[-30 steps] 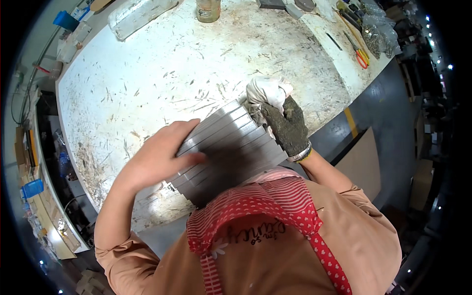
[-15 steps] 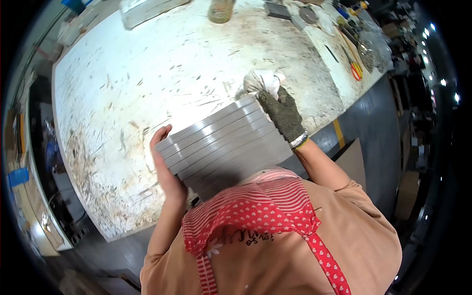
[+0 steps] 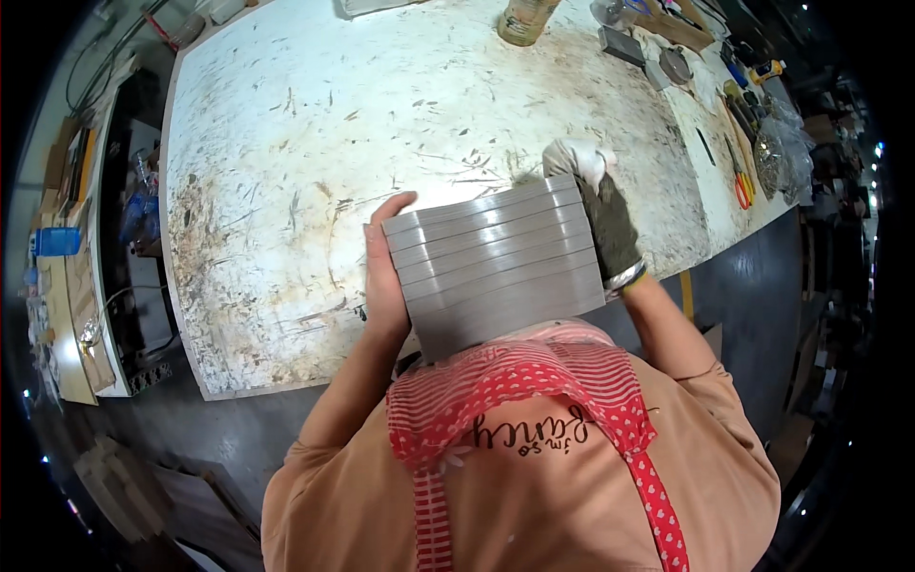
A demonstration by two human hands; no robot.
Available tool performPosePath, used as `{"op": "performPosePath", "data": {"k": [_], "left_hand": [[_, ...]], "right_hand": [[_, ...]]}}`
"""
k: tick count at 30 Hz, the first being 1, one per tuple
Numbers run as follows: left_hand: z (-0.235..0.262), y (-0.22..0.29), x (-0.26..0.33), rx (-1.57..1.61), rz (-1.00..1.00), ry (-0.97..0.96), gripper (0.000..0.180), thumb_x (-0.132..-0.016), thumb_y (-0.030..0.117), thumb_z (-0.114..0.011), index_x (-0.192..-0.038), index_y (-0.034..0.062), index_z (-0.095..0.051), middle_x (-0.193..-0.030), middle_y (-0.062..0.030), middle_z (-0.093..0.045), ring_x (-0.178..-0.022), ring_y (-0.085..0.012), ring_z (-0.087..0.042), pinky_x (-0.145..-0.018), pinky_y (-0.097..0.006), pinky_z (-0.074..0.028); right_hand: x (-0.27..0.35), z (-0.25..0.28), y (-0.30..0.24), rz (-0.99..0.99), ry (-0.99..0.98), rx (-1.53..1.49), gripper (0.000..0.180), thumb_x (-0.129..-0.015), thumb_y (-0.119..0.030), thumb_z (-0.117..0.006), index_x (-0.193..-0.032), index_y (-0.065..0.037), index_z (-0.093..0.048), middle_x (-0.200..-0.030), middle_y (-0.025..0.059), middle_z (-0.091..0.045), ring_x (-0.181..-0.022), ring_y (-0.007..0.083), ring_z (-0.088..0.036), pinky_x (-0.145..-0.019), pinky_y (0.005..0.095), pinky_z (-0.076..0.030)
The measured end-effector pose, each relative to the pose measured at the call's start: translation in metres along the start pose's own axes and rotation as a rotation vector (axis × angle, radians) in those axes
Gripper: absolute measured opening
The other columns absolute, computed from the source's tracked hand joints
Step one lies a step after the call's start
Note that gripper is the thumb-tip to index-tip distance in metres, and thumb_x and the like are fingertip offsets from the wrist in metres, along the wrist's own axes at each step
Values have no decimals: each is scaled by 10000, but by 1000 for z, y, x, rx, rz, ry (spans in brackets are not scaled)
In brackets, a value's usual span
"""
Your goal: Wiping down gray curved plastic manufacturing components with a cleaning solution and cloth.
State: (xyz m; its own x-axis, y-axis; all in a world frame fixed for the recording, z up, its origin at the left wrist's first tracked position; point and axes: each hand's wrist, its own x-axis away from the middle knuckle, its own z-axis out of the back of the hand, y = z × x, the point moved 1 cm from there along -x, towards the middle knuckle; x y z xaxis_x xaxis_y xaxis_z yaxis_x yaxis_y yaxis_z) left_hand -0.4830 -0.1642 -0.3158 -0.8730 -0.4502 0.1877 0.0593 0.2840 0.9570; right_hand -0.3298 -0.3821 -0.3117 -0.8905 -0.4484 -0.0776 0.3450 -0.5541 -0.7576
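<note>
Grey slats (image 3: 496,267), stacked in a bundle, are lifted off the scarred white workbench (image 3: 286,143) against the apron, clamped between the bare left hand (image 3: 381,272) and gloved right hand (image 3: 605,224); slackened pressure could let middle slats slide out.

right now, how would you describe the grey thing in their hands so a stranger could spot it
Find the big scuffed white workbench, then its near edge in front of the person's red apron. The stack of flat grey panels is clamped between the bare left hand and gloved right hand, the only ribbed grey block here.
</note>
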Motion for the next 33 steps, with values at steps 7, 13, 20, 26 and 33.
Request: {"op": "performPosePath", "data": {"k": [7,13,20,26,33], "left_hand": [[-4,-4,8,243,-33,98,478,-950,299,-307,-1350,39,-340,-1233,-141,-496,-1084,-213,-501,-949,-331,-391],[-7,6,13,200,24,55,361,-910,176,-366,-1253,67,-398,-1117,-96,-507,-976,-164,-501,-861,-293,-418],[-5,4,16,215,53,78,391,-904,175,-398,-1290,118,-366,-1110,-96,-519,-989,-171,-505,-868,-302,-418],[-9,10,15,105,54,64,436,-873,198,-481,-1288,143,-359,-1124,-99,-517,-1013,-178,-497,-875,-303,-406],[-6,1,15,136,56,76,413,-876,223,-484,-1268,162,-368,-1090,-73,-515,-998,-160,-482,-877,-290,-388]], "right_hand": [[-18,27,-90,721,-81,182,277,-836,-154,-581,-1101,-73,-601,-1099,141,-603,-976,264,-607,-864,394,-486],[-9,3,-91,1158,-685,272,178,-818,-208,-519,-868,-106,-657,-910,117,-633,-950,276,-595,-809,421,-488],[-59,34,-128,963,-853,688,213,-826,-229,-589,-960,-66,-621,-980,109,-638,-886,282,-611,-830,387,-486],[-30,-9,-94,1236,-734,317,282,-750,-132,-547,-1020,-85,-612,-908,135,-646,-841,303,-638,-756,415,-505],[-29,-24,-85,1323,-627,249,368,-755,-177,-565,-1113,-90,-575,-1091,147,-600,-965,297,-602,-806,407,-488]]}}
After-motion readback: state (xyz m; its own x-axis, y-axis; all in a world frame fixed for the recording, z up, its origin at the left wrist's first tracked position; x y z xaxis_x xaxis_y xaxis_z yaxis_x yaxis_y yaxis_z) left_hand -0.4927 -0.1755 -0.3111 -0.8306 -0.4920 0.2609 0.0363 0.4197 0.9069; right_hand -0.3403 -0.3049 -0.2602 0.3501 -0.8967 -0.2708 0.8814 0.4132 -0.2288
